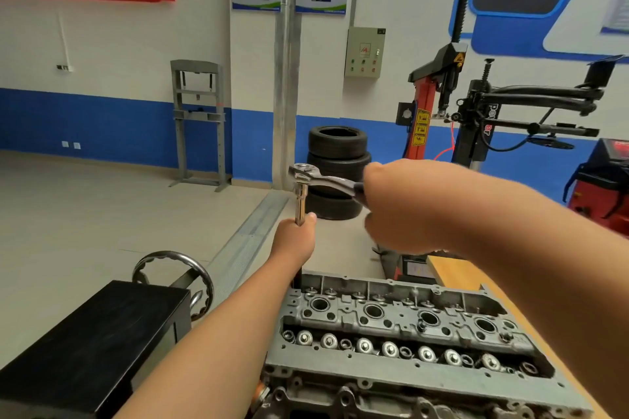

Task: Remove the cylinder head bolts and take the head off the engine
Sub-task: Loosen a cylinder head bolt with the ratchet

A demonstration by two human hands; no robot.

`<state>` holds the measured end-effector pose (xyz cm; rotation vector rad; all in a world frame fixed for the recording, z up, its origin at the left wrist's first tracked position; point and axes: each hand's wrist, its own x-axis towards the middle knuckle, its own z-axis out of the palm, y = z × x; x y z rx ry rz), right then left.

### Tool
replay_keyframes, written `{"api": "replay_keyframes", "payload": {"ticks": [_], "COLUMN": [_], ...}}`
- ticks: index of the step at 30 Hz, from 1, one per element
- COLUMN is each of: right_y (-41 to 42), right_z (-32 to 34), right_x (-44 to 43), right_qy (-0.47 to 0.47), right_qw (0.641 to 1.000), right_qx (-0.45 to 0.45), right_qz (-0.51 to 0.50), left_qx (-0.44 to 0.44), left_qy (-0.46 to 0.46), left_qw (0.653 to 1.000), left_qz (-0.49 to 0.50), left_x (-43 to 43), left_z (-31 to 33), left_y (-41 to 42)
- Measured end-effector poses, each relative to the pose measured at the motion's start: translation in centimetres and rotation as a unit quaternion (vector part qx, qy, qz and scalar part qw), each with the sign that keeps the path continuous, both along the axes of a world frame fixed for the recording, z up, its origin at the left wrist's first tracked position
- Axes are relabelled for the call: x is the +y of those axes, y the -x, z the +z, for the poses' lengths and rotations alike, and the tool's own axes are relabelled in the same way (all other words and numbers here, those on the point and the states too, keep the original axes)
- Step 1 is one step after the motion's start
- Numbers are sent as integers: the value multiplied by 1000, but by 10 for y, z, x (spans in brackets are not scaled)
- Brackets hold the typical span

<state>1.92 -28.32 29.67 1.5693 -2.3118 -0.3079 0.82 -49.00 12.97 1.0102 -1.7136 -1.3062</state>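
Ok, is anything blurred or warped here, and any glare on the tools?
Head view: wide-angle distortion tilts the black post at the right; the right hand is blurred at its edges; the ratchet carries bright glints; the cylinder head is sharp and evenly lit.

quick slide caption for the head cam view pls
Left hand grips the extension bar and right hand holds the ratchet at the far left corner of the cylinder head.
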Motion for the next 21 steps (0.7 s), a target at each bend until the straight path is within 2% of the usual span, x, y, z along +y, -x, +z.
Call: {"api": "replay_keyframes", "payload": {"ticks": [2, 5, 7, 9, 13, 21], "right_y": [-9, -9, 6, 24, 55, 94], "right_z": [-9, -25, -25, -16, -14, 1], "right_x": [-1, -5, -4, -4, -10, -3], "right_qy": [20, 3, 39, 75, 78, 153], "right_qw": [1000, 1000, 999, 997, 997, 985], "right_qx": [-8, -8, 0, 1, -18, -59], "right_qz": [12, 10, 8, 4, 14, 44], "left_qx": [-17, -56, -24, -3, -9, -5], "left_qy": [-1, -17, -33, -49, -61, -20], "left_qw": [1000, 997, 997, 998, 998, 1000], "left_qz": [24, 46, 61, 50, -9, -21], "left_x": [1, 6, 7, 5, 2, -4], "left_z": [-2, -11, -15, -14, -11, 6], "left_y": [3, 6, 6, 7, 2, 11]}}
